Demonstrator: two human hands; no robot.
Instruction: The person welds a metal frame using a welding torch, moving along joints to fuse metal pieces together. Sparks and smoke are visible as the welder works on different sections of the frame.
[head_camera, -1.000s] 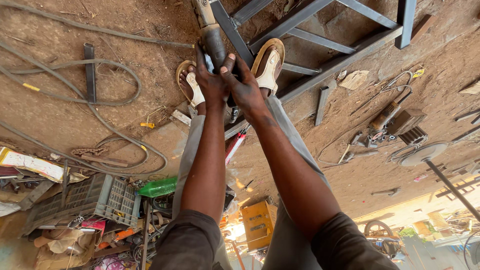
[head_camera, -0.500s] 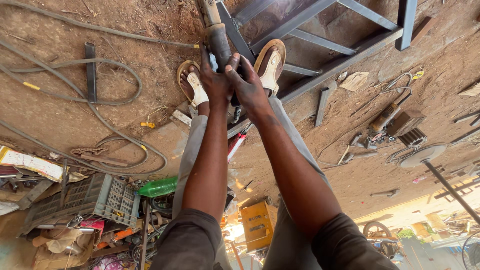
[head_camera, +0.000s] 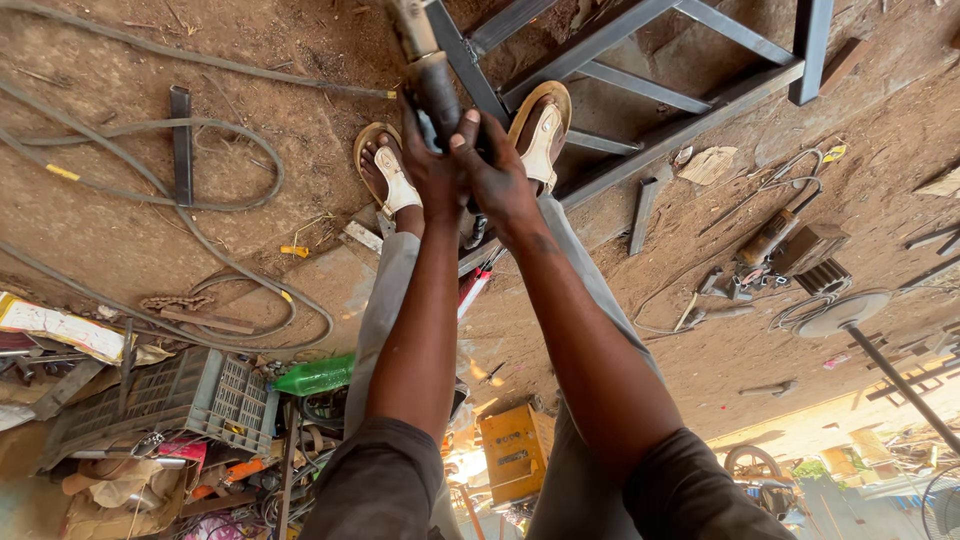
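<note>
Both my hands clasp the dark barrel of a hand-held power tool (head_camera: 432, 80) that points down at the ground between my feet. My left hand (head_camera: 432, 172) wraps its left side and my right hand (head_camera: 497, 178) its right side, with the fingers meeting. The tool's working end is cut off by the top edge of the view. My sandalled left foot (head_camera: 388, 175) and right foot (head_camera: 541, 135) stand on either side of it. A dark steel bar frame (head_camera: 690, 125) lies on the dirt, running under the tool and the right foot.
Thick cables (head_camera: 215, 190) loop over the dirt on the left. A grey plastic crate (head_camera: 190, 395), a green bottle (head_camera: 318, 377) and a yellow box (head_camera: 515, 450) lie close by. Metal offcuts (head_camera: 645, 210) and small tools (head_camera: 770, 255) are scattered on the right, beside a pole on a round base (head_camera: 850, 312).
My hands keep the same grip on the tool. The tool and hands have drifted slightly to the right in view; my feet have not moved.
</note>
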